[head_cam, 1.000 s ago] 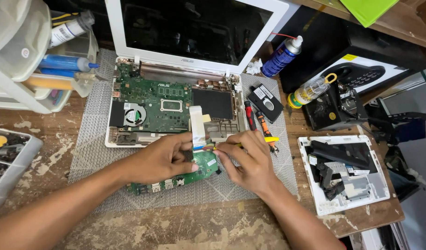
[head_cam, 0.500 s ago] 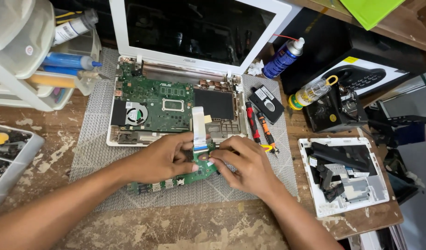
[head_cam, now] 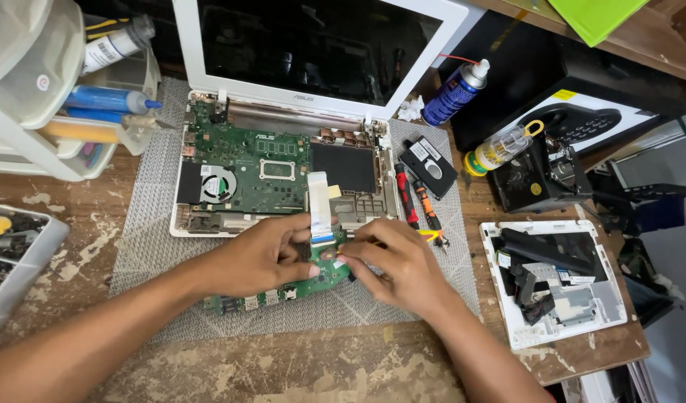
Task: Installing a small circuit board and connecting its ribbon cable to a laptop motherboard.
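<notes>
While lidless, white tray [head_cam: 511, 332] of parts.

One head-worn camera looks steeply down, close over the workbench [head_cam: 298, 373].

Clutter around the work on a worn wooden bench

Just beyond the hands lay an opened white laptop [head_cam: 283, 172] with its green board and fan bare, on a grey mesh mat [head_cam: 149, 246]. To the right of the hands lay a red screwdriver [head_cam: 405, 195] and an orange one [head_cam: 426, 205], a blue spray can [head_cam: 453, 93] farther back, a small clear bottle [head_cam: 501, 149], and a white tray of black parts [head_cam: 559, 280]. Well to the left stood a white rack [head_cam: 29, 97] with tubes, and a grey bin [head_cam: 14, 261] of tools.
</notes>
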